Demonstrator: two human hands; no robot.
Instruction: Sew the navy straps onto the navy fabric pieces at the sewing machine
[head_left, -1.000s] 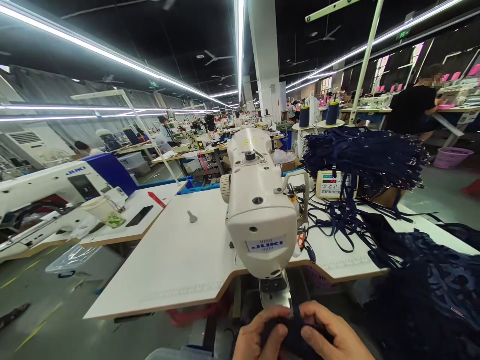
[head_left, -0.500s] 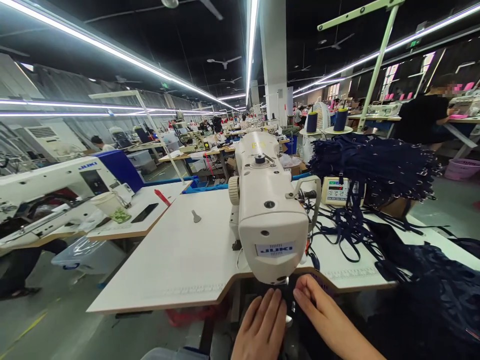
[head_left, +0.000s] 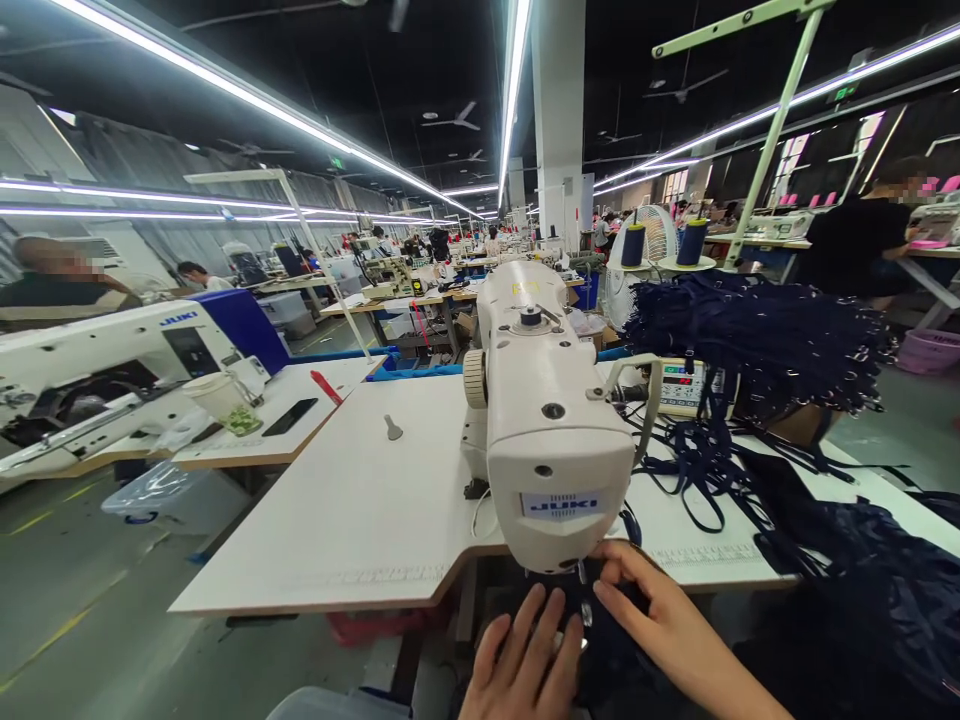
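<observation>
A white sewing machine [head_left: 559, 440] stands before me, its head end towards me. Under its head my left hand [head_left: 525, 655] lies with fingers stretched out and slightly spread over dark fabric. Just right of the needle area, my right hand [head_left: 656, 605] has its fingers bent and drawn together; whatever is between them is hidden. Small shiny metal parts [head_left: 586, 612] show between the two hands. Dark navy fabric [head_left: 847, 600] is heaped at the right, beside my right forearm.
Navy straps [head_left: 694, 470] lie tangled right of the machine, below a large strap bundle [head_left: 750, 335] with metal rings. A control box [head_left: 681, 385] stands behind them. A small grey metal piece [head_left: 393, 428] lies on the white tabletop [head_left: 337, 500]. Another sewing machine [head_left: 112, 370] stands left.
My left hand has spread its fingers and shifted slightly lower. My right hand has moved a little right in view, its fingers reaching by the machine head. A person now shows at far left.
</observation>
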